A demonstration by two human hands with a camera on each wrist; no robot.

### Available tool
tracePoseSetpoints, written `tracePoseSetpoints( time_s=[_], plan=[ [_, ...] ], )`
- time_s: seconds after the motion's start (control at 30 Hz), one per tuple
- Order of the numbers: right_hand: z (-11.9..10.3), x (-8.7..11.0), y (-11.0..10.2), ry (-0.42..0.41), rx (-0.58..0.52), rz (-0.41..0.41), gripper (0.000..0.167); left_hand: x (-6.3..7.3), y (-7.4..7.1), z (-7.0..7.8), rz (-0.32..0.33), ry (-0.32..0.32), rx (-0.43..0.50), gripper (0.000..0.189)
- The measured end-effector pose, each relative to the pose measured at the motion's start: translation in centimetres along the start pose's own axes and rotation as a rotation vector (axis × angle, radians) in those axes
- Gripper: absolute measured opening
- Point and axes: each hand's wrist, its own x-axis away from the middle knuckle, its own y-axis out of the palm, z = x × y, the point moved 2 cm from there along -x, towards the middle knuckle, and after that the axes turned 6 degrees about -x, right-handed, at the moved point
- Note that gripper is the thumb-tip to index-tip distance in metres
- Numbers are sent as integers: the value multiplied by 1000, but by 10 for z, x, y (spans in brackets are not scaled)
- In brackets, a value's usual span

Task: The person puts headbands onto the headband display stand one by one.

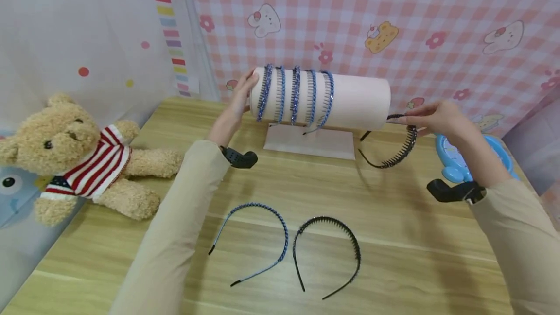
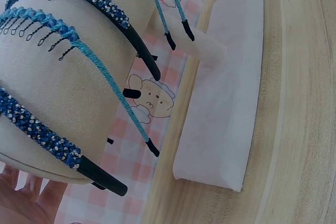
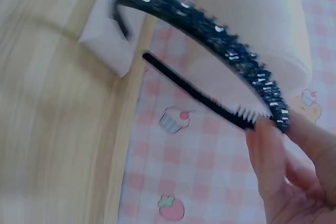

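A pale cylindrical headband stand (image 1: 358, 98) carries several blue headbands (image 1: 296, 94), some glittery, some cord-wrapped, toward its left end. My left hand (image 1: 239, 96) rests against that left end; the left wrist view shows its fingers (image 2: 50, 198) laid along the end face. Off the right end, my right hand (image 1: 437, 116) pinches a black sequined comb headband (image 3: 231, 51) by its curved top between thumb and fingers. The held headband's two tips point toward the stand. Nearer me on the table lie a blue cord-wrapped headband (image 1: 286, 237) and a black toothed headband (image 1: 358, 249).
The stand's flat pale base (image 1: 310, 142) sits on the wooden table (image 1: 393, 276) by its back edge. A teddy bear (image 1: 96, 164) in a striped shirt lies at the left. A light-blue plastic object (image 1: 455, 173) is at the right, partly behind my right forearm.
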Motion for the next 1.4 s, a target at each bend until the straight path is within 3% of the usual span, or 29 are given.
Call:
tracePoseSetpoints(
  time_s=[0.17,0.27,0.37,0.63,0.8,0.9,1.0,1.23,1.4],
  plan=[
    [-18,-9,-3,63,-170,140,49,0,1,-1,-4,-1,13,56],
    [-30,-13,-3,105,-261,182,28,0,2,-1,-8,-6,12,56],
    [-41,-17,-3,144,-322,215,23,0,2,-1,-7,-5,12,56],
    [-62,-25,-2,222,-408,217,32,0,3,-2,-17,-10,28,56],
    [-66,-29,-1,216,-371,236,61,0,2,-1,-6,-7,18,56],
    [-63,-28,1,158,-335,228,81,0,1,-2,-8,-7,23,55],
    [-58,-25,1,56,-261,184,85,1,2,-2,-12,-6,24,55],
    [-49,-17,7,-189,84,-58,82,0,1,-1,-6,-1,24,56],
    [-46,-19,13,-282,153,-183,98,0,-1,-1,-3,-4,25,55]
  ],
)
